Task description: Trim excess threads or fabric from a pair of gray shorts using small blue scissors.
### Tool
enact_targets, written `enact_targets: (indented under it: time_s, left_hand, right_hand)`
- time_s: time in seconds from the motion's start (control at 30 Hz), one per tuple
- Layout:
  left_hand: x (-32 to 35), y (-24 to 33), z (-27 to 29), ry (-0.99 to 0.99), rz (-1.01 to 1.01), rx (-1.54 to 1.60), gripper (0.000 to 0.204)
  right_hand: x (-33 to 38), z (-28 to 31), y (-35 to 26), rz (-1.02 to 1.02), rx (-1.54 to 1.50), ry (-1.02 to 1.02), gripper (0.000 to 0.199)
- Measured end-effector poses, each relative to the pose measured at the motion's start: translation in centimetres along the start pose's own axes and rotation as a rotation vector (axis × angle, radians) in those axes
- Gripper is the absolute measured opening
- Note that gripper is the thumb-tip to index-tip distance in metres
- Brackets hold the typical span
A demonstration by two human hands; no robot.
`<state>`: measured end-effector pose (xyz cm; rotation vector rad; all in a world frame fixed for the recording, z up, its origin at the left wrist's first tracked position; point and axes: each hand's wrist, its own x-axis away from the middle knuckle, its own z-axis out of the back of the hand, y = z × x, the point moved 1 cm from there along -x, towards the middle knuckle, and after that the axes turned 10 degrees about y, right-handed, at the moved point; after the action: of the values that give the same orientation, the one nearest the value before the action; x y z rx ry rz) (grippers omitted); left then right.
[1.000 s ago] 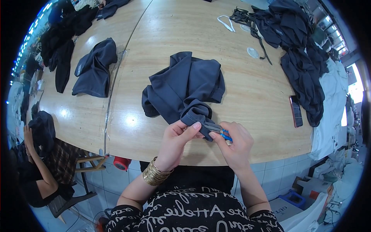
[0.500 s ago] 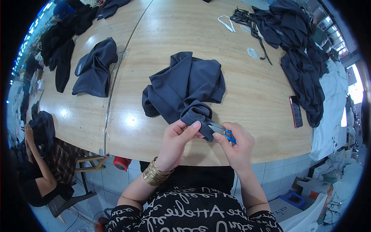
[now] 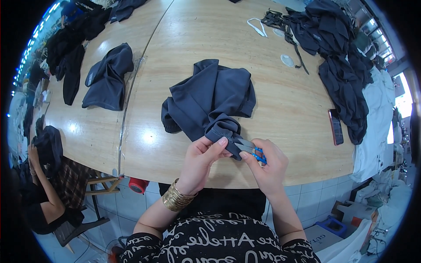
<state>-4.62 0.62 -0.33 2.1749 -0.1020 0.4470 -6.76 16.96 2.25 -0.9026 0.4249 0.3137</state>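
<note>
The left hand [image 3: 202,158] pinches a hemmed edge of the dark grey garment [image 3: 209,101] between thumb and fingertips, lifting that fold just off the near edge of the wooden desk [image 3: 289,109]. The rest of the garment lies bunched on the desk right beyond the hands. The right hand [image 3: 267,164] has its fingers closed around small thread snips with blue handles [image 3: 251,149] – the metal blades point left and meet the fabric beside the left thumb. Whether the blades are open or shut is too small to tell.

This looks like trimming a loose thread at the hem. To do it well, the left fingers should keep the edge taut and flat so any stray thread stands clear of the cloth, and the blade tips should close only on the thread, parallel to the seam – not angled into the fabric, where a nick would show. Short snips close to the stitching, with the fold turned toward the light, seem the safest way.

Further off lie another folded dark garment [image 3: 107,79] on the left, a heap of dark clothing [image 3: 342,70] at the right and a phone [image 3: 336,127] near the desk's right edge.
</note>
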Motion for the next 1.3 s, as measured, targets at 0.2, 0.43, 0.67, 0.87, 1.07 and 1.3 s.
enact_targets:
  time_s: [0.2,0.43,0.67,0.87,1.07,1.3]
  left_hand:
    - [0.2,0.3,0.0,0.020,-0.049,-0.050,0.020]
    - [0.0,1.2,1.1,0.029,-0.117,-0.124,0.019]
    - [-0.3,1.8,2.2,0.041,-0.064,-0.069,0.029]
    - [-0.4,2.0,2.1,0.056,-0.108,-0.110,0.027]
    - [0.2,2.7,3.0,0.117,-0.323,-0.607,0.022]
    - [2.7,6.4,9.6,-0.403,-0.142,-1.396,0.024]
  right_hand:
    - [-0.2,-0.3,0.0,-0.183,-0.181,-0.016,0.029]
    - [-0.2,-0.4,0.2,-0.189,-0.225,-0.009,0.017]
    - [-0.3,-0.3,0.2,-0.178,-0.227,-0.001,0.014]
    - [-0.5,-0.4,0.2,-0.167,-0.221,-0.011,0.013]
    - [-0.6,0.0,0.1,-0.135,-0.210,-0.014,0.013]
    - [-2.2,2.0,4.9,-0.246,-0.027,0.077,0.007]
